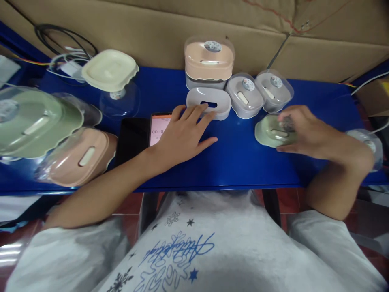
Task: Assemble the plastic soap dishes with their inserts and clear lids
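My left hand point(185, 136) lies with its fingers spread, fingertips on the near edge of a grey oval lid point(223, 98) that has a dark slot. Over on the right, my right hand point(306, 132) is wrapped round the right side of a small green container point(267, 132) with a clear cover, resting on the blue table point(234, 162). Two small grey containers with clear covers, a left one point(246, 103) and a right one point(269, 85), stand behind, between my hands. A peach container point(194, 56) with a clear cover sits on a grey base behind the grey lid.
A phone point(154, 140) showing a timer lies beside a black device point(132, 140). Large green point(57, 117) and peach point(73, 162) containers stand at the left. Behind them are a cream lid point(109, 69) and coiled cables point(60, 36). Another clear-covered container point(377, 148) is at the far right.
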Action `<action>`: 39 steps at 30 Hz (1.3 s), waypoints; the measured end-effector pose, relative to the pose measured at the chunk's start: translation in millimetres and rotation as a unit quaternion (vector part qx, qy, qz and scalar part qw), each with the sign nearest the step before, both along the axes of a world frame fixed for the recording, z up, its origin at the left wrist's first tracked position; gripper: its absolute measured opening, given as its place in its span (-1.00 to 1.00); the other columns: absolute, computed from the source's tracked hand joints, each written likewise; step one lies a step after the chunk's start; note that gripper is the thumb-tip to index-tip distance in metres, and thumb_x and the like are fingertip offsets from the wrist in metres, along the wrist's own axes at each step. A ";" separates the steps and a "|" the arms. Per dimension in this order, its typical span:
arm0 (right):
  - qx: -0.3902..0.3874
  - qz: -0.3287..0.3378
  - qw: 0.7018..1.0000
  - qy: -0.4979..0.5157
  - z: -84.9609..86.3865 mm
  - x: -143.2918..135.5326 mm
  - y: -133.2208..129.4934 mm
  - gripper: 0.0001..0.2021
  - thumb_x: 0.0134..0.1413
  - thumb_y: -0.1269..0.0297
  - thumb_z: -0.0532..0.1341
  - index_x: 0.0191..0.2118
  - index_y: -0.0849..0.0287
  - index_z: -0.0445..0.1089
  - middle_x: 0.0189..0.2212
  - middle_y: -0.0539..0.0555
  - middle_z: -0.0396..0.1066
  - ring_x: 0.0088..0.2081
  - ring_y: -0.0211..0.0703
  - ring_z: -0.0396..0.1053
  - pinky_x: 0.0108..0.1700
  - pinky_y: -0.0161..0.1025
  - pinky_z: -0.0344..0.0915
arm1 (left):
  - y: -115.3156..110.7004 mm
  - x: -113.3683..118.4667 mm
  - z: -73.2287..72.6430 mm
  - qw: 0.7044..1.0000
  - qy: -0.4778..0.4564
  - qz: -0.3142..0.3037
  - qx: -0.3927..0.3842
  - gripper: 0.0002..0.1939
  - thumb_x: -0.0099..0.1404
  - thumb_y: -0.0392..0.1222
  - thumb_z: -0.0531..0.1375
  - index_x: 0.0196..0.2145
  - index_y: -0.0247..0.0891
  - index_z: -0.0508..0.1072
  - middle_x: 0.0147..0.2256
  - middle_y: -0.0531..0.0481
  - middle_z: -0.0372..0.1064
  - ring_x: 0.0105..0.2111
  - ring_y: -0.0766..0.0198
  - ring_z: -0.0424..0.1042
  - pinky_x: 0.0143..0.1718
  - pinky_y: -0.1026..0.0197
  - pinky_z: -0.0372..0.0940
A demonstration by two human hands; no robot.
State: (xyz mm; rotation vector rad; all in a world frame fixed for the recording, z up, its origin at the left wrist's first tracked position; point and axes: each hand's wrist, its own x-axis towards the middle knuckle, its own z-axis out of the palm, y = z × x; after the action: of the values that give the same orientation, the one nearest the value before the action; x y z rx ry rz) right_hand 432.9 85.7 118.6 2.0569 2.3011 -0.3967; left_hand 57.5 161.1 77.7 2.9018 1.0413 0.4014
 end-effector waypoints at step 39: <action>0.209 0.274 0.935 0.076 -61.8 -106.3 41.3 -0.42 0.48 0.20 0.14 0.52 0.04 0.14 0.49 0.29 0.19 0.51 0.27 0.13 0.48 0.36 -0.01 | 104.6 -57.9 -25.3 0.936 0.016 0.351 -0.024 -0.11 0.46 0.51 -0.28 0.16 -0.21 0.47 0.26 -0.09 0.27 0.27 -0.16 -0.01 0.36 -0.54 -0.38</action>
State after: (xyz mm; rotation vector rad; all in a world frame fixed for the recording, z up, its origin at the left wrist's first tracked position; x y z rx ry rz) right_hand 326.6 127.0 56.8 1.4187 3.1271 -0.0386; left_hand -0.4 265.7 52.5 2.4002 2.0412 0.3301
